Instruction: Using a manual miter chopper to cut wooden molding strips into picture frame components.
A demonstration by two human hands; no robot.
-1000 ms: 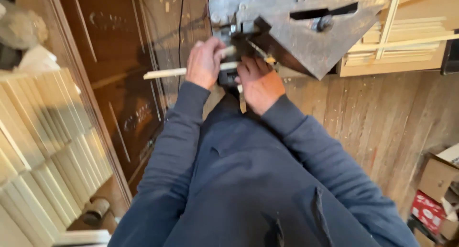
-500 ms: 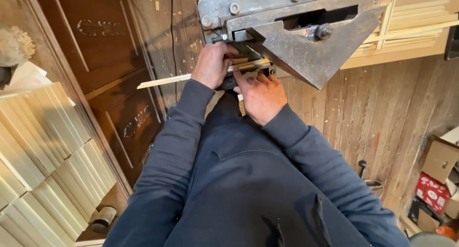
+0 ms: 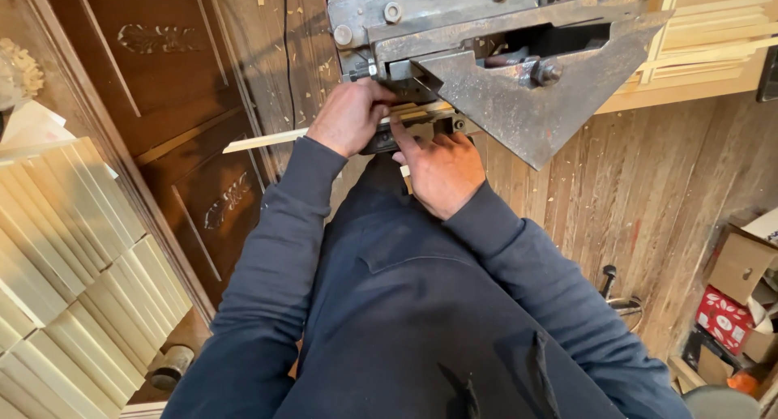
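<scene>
A heavy grey metal cutting machine [image 3: 519, 70] with a triangular plate stands in front of me. My left hand [image 3: 350, 115] is closed on a long pale wooden strip [image 3: 259, 140] that sticks out to the left and runs under the machine's head. My right hand [image 3: 438, 166] presses flat on the strip and on a short wooden piece at the machine's base, fingers pointing toward the blade area. The strip's far end is hidden under the metal plate.
Stacks of pale wooden slats [image 3: 73, 281] lean at the left. A dark carved wooden door panel [image 3: 170, 103] lies below. More strips rest on a wooden frame [image 3: 705, 46] at the upper right. Cardboard boxes [image 3: 741, 289] sit on the plank floor at right.
The view has tilted down and moved closer to the machine. Both hands stay on the strip at the machine's base, and the right hand has shifted slightly forward.
</scene>
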